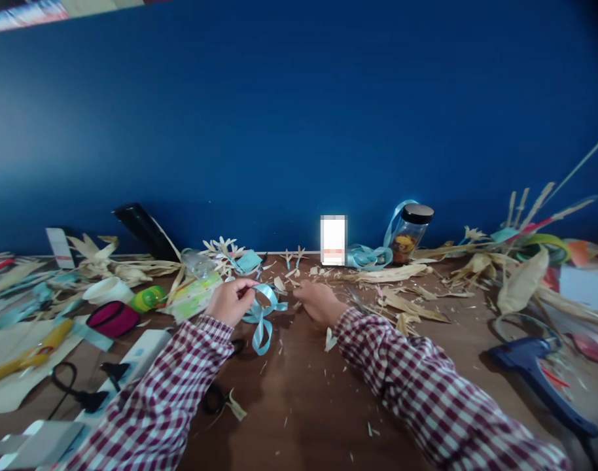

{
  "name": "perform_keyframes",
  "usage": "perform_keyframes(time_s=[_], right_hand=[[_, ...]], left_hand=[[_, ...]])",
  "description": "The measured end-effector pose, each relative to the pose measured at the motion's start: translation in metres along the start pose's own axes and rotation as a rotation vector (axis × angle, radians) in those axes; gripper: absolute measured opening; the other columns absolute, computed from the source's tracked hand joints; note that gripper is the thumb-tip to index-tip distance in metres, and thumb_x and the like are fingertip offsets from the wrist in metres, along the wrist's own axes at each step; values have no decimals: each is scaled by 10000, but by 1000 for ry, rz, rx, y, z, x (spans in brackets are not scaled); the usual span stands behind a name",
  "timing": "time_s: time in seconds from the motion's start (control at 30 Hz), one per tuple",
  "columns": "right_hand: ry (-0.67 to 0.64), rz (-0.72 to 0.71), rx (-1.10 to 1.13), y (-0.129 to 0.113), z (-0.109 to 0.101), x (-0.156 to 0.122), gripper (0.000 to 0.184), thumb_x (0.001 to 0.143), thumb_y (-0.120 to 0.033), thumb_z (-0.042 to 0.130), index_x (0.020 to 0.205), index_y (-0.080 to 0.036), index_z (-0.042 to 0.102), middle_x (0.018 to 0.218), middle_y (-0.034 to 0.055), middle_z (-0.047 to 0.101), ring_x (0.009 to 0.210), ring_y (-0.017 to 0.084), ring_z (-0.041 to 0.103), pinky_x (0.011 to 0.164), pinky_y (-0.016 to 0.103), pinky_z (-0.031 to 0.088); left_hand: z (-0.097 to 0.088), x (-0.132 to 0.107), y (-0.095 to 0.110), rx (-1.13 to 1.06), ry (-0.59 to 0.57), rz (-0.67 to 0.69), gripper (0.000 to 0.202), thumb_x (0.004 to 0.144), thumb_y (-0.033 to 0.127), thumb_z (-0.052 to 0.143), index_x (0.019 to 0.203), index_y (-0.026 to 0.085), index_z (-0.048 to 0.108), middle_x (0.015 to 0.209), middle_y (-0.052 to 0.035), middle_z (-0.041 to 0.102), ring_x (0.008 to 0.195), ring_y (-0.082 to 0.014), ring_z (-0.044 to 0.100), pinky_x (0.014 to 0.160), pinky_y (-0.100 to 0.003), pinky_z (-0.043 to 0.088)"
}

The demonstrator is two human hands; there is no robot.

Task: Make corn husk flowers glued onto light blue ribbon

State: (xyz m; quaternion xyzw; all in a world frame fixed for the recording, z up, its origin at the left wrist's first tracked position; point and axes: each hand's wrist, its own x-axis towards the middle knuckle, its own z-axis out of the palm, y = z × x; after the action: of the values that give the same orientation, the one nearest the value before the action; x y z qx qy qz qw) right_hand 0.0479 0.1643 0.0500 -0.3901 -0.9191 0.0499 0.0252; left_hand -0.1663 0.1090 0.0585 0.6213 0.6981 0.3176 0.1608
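Here, left hand (229, 301), grip pinched on a pale blue ribbon (262, 315), right hand (319, 302) on the bench (299, 399) just beside, among husks (409, 309), grip impossible to tell.

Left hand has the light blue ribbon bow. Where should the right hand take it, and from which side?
Probably its right-hand loop, approached from the right. The left hand pinches the ribbon bow at its upper left, that loop juts out free toward the right hand, and the tails dangle limp below.
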Motion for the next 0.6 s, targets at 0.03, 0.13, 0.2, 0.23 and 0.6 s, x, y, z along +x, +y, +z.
perform_keyframes(time_s=[0.03, 0.13, 0.2, 0.23, 0.6], right_hand=[[-14, 8, -19, 3, 1, -1, 206, 811, -78, 562, 973, -174, 646, 1018, 109, 642, 872, 218, 648, 714, 302, 498], [-49, 74, -77, 23, 1, -8, 193, 816, -89, 587, 992, -151, 637, 1004, 110, 645, 911, 217, 630, 761, 323, 500], [-67, 143, -113, 41, 0, -15, 183, 868, -185, 557, 1039, -143, 604, 1032, 88, 627, 907, 197, 618, 765, 351, 511], [-75, 180, -129, 50, -2, -18, 223, 886, -249, 542, 1076, -139, 577, 1055, 71, 610, 904, 184, 610, 766, 368, 516], [19, 164, -65, 84, -14, -52, 294, 846, -80, 468, 1075, -193, 613, 1090, 105, 631, 1015, 212, 594, 827, 280, 431]], left_hand=[[-2, 0, -2, 28, 17, -7, 323, 777, 312, 476, 971, 145, 673, 656, -35, 696, 598, -180, 658, 535, -249, 505], [-8, 1, -10, 148, 65, -38, 319, 769, 319, 481, 950, 147, 681, 712, -52, 706, 658, -198, 657, 597, -271, 503], [-10, 2, -15, 237, 75, -60, 295, 752, 309, 499, 907, 148, 693, 749, -68, 710, 705, -220, 656, 637, -291, 496], [-10, 3, -16, 280, 70, -68, 280, 744, 295, 506, 887, 149, 697, 768, -76, 712, 730, -232, 655, 659, -302, 492], [1, 1, 1, 493, -142, 32, 534, 694, 290, 578, 1217, 181, 558, 1172, -144, 626, 1063, -306, 577, 867, -369, 445]])
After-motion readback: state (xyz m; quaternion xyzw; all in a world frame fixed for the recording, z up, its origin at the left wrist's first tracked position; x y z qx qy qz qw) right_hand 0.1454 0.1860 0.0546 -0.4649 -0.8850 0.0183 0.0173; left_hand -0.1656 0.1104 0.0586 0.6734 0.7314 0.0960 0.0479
